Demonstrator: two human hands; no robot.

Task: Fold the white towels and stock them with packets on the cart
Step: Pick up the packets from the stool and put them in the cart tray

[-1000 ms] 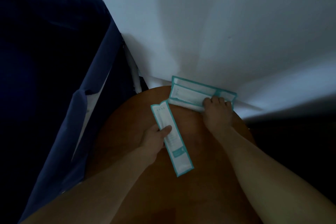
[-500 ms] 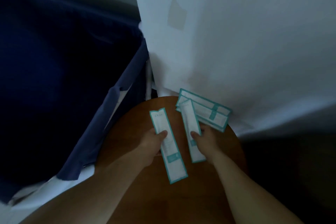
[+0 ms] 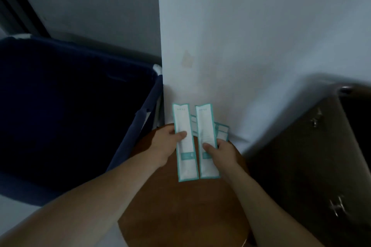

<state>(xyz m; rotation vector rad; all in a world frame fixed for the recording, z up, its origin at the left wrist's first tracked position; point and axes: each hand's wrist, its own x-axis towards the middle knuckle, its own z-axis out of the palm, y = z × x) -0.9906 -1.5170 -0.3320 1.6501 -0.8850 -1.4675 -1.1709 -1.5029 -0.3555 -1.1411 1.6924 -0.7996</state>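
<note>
Head view: the left hand (image 3: 167,143) and right hand (image 3: 223,153) each pinch one long teal-edged packet, the left packet (image 3: 185,158) and the right packet (image 3: 206,126). Fingers (image 3: 180,134) are closed on them, holding them upright and side by side above the round wooden desk (image 3: 180,210), probably to square them into one bundle. Spare packets (image 3: 222,131) lie on the desk against the white wall (image 3: 251,46), and the navy fabric bin (image 3: 70,106) just left is likely their destination.

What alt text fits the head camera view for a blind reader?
The left hand holds a long teal-edged white packet, the right hand a second packet, side by side over a round wooden table. More packets lie behind by a white wall.
</note>
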